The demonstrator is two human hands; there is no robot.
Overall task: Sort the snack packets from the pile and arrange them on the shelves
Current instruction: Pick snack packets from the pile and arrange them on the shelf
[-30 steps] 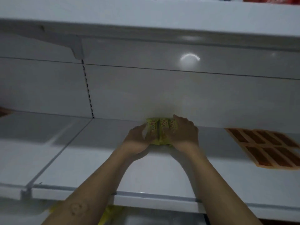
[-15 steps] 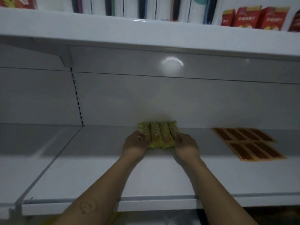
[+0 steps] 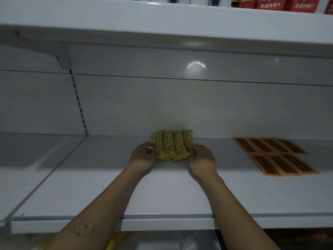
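I am facing a white shop shelf point(image 3: 162, 195) with a pale back panel point(image 3: 162, 105) behind it and an upper shelf point(image 3: 162, 20) overhead, where a few red boxes point(image 3: 270, 4) are standing, cut off by the top edge. Four green snack packets point(image 3: 173, 144) are lying side by side in one row on the shelf, their far ends right at the back panel. My left hand point(image 3: 143, 156) is gripping the near end of the leftmost packet with curled fingers point(image 3: 150, 147). My right hand point(image 3: 202, 160) is pinching the near end of the rightmost one, so both hands are bracketing the row. Well apart to the right, seven flat orange-brown packets point(image 3: 275, 156) are lying in two rows, four behind and three in front, edges touching.
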